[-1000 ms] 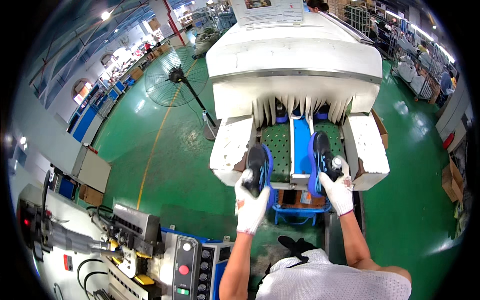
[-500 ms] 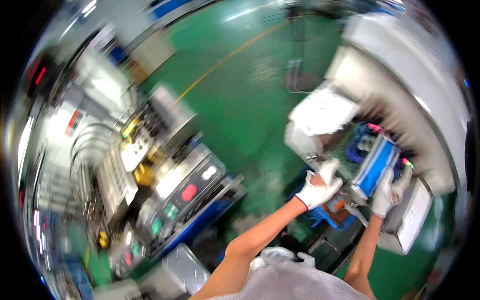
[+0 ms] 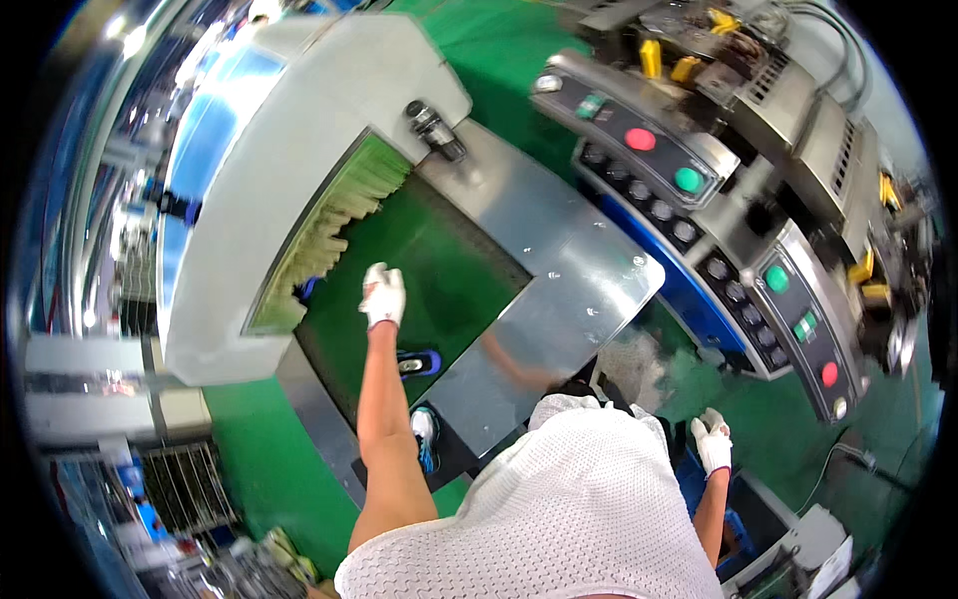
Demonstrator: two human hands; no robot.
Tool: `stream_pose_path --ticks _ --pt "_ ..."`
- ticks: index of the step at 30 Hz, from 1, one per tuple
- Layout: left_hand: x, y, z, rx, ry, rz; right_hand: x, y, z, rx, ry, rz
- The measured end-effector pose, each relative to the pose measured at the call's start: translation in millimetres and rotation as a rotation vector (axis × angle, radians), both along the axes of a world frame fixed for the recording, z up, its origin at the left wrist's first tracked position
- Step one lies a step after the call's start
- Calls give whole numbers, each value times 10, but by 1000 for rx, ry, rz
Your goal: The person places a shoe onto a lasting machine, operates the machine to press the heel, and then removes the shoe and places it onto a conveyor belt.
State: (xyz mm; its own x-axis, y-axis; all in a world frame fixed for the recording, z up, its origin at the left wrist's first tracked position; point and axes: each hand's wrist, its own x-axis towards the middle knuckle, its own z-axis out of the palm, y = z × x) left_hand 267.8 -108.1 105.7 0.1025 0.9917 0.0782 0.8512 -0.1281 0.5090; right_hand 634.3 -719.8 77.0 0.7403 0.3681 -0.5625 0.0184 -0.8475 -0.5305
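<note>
My left hand (image 3: 383, 295), in a white glove, reaches over the green conveyor belt (image 3: 439, 270). Its fingers are apart and nothing shows in them. Just below that hand, a dark, blue-rimmed shoe-shaped piece (image 3: 419, 363) lies on the belt. A white and blue shoe (image 3: 425, 439) shows near the belt's near end, beside my forearm. Ahead of the hand, a small blue thing (image 3: 306, 289) sits at the fringe curtain (image 3: 334, 235), partly hidden by it. My right hand (image 3: 713, 442), also gloved, hangs low on the right, fingers apart, holding nothing visible, above blue crates (image 3: 736, 539).
A pale machine housing (image 3: 249, 200) arches over the belt. Metal side plates (image 3: 559, 319) frame it, with a black cylindrical fitting (image 3: 435, 132) at the far corner. To the right stands a machine with button panels (image 3: 639, 140). A wire rack (image 3: 188, 486) is at lower left.
My view has swung round, and the button-panel machine now appears on the right. My hands have moved apart: the left is over the belt, the right down by my side.
</note>
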Motion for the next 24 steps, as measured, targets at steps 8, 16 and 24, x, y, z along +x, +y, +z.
stream_pose_path --ticks 8,16,24 --pt "-1221 -1072 -544 -319 556 169 292 803 -57 -152 107 171" --pt "-1271 -970 -843 -141 297 194 168 2132 197 -120 -28 578" --pt "330 -495 299 -20 204 -403 -693 3988 821 287 30 1032"
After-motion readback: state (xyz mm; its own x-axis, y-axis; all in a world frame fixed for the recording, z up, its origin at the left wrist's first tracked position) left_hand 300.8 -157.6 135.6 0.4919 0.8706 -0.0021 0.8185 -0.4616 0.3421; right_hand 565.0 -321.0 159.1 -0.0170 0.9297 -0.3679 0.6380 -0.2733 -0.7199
